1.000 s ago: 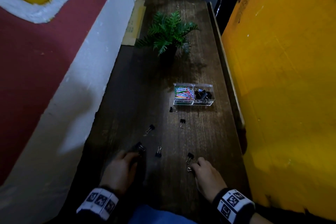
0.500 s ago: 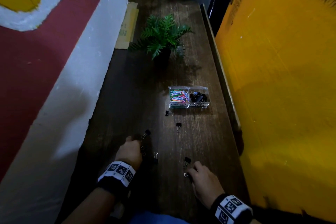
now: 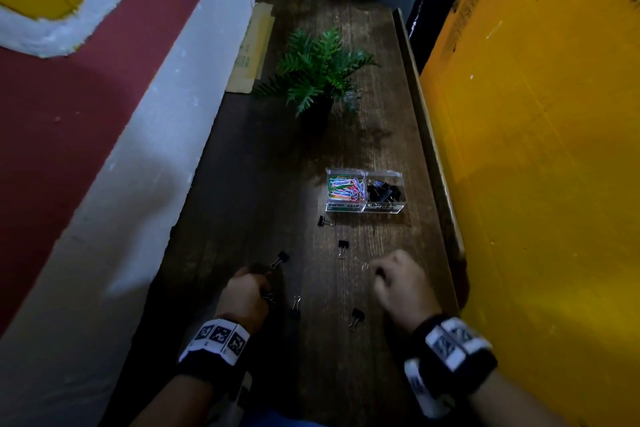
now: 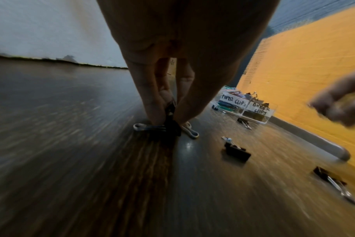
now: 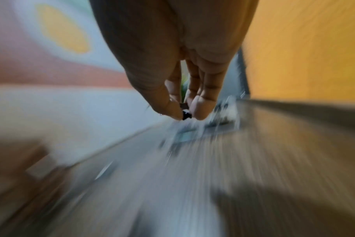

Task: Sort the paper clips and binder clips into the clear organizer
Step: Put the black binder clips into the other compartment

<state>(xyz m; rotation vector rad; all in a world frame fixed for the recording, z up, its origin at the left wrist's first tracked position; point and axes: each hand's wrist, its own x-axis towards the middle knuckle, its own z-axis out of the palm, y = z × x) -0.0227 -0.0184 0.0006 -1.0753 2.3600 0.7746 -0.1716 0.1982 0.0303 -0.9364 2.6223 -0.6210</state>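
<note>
The clear organizer (image 3: 364, 211) stands on the wooden table, with coloured paper clips (image 3: 346, 188) in its left cell and black binder clips (image 3: 383, 191) in its right. My left hand (image 3: 266, 292) is down on the table at the near left; in the left wrist view its thumb and fingers (image 4: 152, 110) pinch a black binder clip (image 4: 171, 123) that still touches the wood. My right hand (image 3: 379, 272) is raised at the near right, pinching a small black clip (image 5: 185, 114) between thumb and fingertips. The right wrist view is heavily blurred.
Several loose black binder clips lie between my hands and the organizer, such as one (image 3: 325, 220) just in front of it and one (image 3: 356, 317) near my right wrist. A potted fern (image 3: 317, 73) stands farther back. Walls close in on both sides.
My right hand has lifted off the near table edge with a small clip and moved forward. My left hand moved forward and closed its fingers on a binder clip.
</note>
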